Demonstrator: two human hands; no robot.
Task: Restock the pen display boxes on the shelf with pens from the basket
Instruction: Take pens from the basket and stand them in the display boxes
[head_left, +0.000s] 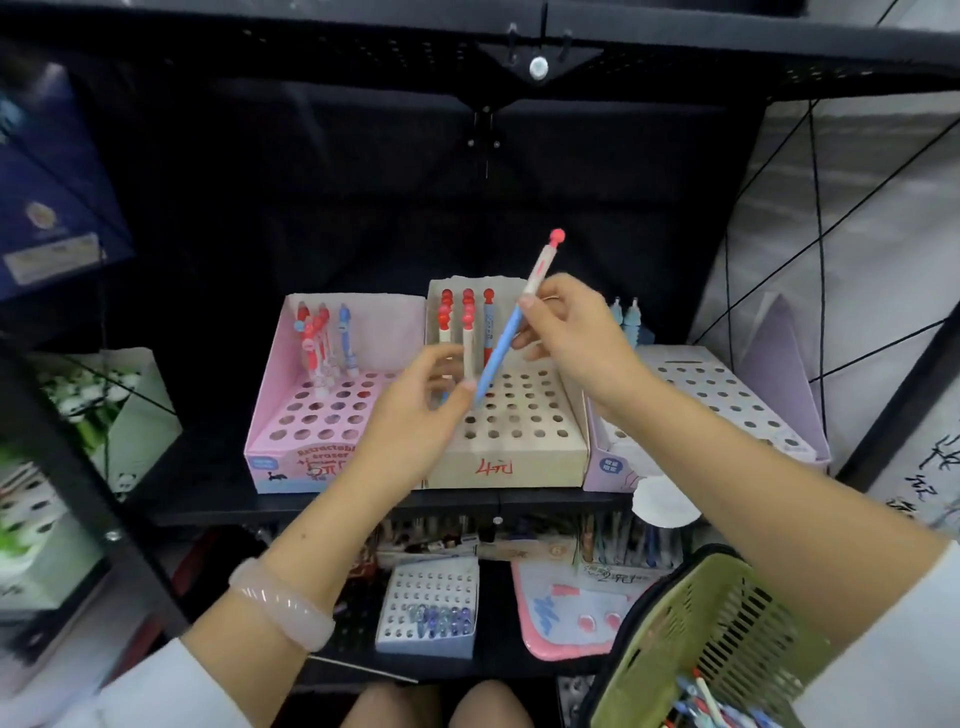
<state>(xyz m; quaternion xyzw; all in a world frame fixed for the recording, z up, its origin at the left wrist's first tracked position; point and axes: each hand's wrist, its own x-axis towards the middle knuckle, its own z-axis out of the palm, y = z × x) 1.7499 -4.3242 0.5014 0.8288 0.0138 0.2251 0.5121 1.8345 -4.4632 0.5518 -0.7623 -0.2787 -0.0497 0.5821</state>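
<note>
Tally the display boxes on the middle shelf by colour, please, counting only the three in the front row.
Pink display box: 1
Beige display box: 1
Lavender display box: 1
Total: 3

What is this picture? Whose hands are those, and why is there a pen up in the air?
The camera sits on a person's head, looking down, so you see their own two hands. The right hand holds a blue pen with a red ball on top, tilted over a beige box full of little holes. The left hand touches the pen's lower tip. A pink box stands left of the beige one and a purple box right, all on a dark shelf. The green basket on the right arm carries more pens.
</note>
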